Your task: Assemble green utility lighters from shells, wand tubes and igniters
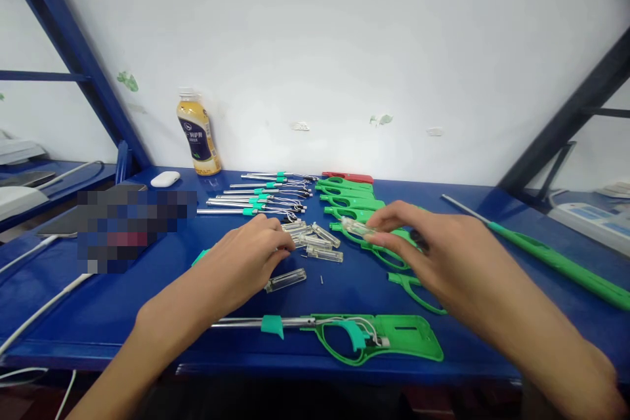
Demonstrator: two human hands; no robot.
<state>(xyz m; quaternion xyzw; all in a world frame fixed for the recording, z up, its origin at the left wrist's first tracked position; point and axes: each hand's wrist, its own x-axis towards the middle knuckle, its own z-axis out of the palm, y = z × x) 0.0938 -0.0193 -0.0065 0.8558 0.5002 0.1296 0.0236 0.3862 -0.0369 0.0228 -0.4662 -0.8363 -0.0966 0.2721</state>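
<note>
My right hand [413, 230] pinches a clear lighter fuel tank [355, 227] between thumb and fingers, above the green handle shells. Beside a pile of similar clear tanks [322, 252], my left hand [258, 249] has its fingers pressed together; what they hold, if anything, is hidden. One more clear tank [288, 280] lies just under that hand. Near the table's front edge rests a green half shell [408, 338] with a metal tube [236, 323], a teal trigger [352, 333] and white wires laid in it. A tiny pin [321, 280] lies between the hands.
Several metal tubes with teal pieces and wires [258, 200] lie in a row at the back, beside stacked green shells [347, 193] and a red one [357, 178]. A bottle [198, 134], white case [165, 179] and phone [93, 207] sit left; an assembled green lighter [556, 262] lies right.
</note>
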